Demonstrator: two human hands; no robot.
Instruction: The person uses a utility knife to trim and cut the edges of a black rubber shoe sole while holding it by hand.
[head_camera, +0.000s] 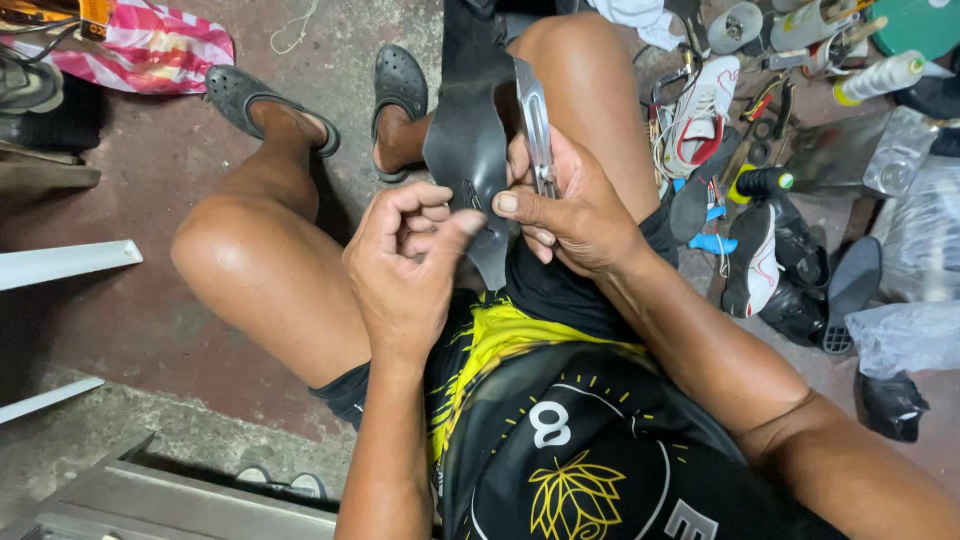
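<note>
I sit with a black rubber sheet (468, 150) draped between my knees. My left hand (405, 265) pinches its lower edge between thumb and fingers. My right hand (570, 205) presses its thumb on the sheet and grips a pair of metal scissors (535, 125), whose blades point away from me along the sheet's right edge. Both hands touch near the sheet's narrow lower part.
Dark sandals (270, 105) are on my feet on the red concrete floor. To the right lie sports shoes (700, 115), black soles (850, 290), tools, a spray can (880, 75) and plastic bags (905, 335). A striped bag (150, 45) lies far left.
</note>
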